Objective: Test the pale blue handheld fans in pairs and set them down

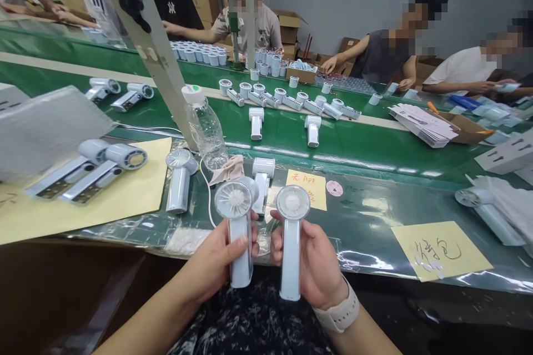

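My left hand [220, 258] grips a pale blue handheld fan [240, 244] by its handle, with the thumb across the front and the round head upward. My right hand [313, 260] holds a second, matching fan [291, 249] upright, its handle resting against the palm. The two fans stand side by side, a small gap between them. Just beyond them, a third fan [261, 183] lies on the plastic-covered bench [366, 233], and a fourth [180, 183] stands to the left. A white cable [207, 199] curves down behind my left hand.
A clear plastic bottle [206, 130] stands beyond my hands beside a metal upright [160, 61]. Two fans lie on yellow paper [137, 177] at left. Green conveyor belt [333, 144] carries more fans. Co-workers sit across it, with stacked cards [422, 125] and cardboard boxes [289, 28].
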Tool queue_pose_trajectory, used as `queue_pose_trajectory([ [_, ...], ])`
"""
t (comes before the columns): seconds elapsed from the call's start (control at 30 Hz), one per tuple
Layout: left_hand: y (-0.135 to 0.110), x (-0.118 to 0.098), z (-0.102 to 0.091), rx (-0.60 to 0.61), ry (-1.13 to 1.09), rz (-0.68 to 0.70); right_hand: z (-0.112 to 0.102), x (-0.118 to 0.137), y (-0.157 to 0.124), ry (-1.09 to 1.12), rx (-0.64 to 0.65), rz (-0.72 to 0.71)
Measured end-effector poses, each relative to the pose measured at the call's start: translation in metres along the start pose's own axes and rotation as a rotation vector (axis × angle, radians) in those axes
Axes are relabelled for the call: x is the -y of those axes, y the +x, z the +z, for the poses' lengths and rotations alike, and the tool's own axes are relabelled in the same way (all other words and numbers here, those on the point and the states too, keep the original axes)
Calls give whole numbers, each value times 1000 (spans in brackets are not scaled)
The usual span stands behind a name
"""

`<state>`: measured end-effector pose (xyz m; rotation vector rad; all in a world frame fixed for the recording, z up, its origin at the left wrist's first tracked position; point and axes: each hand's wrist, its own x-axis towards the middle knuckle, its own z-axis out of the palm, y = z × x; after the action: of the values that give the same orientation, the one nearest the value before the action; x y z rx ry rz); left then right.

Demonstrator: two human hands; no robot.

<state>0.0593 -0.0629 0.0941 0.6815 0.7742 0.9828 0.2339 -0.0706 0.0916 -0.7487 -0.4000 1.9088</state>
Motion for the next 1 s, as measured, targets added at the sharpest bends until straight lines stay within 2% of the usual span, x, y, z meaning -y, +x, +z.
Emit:
queue_pose_trajectory([
  [0.1, 1, 0, -1, 4, -47, 10, 2, -1, -2, -37, 43, -62],
  [0.23, 0, -3, -1, 113, -48, 7, 3, -1, -2, -34, 67, -88],
  [0.43, -1, -6, 2, 86, -47, 26, -1, 1, -3, 6, 94, -182],
  [0.57, 0, -6, 1, 51, 12, 24, -2, 3, -4, 17, 32, -253],
  [0.77, 1, -2, 0, 142, 97, 83, 0, 4, -3, 41, -83, -230],
  [0.9, 3, 0, -3, 137, 138, 71, 1, 1, -3, 22, -166, -211],
  [1.0, 3, 0, -4, 143, 144, 88, 2, -2, -4, 13, -179, -172],
])
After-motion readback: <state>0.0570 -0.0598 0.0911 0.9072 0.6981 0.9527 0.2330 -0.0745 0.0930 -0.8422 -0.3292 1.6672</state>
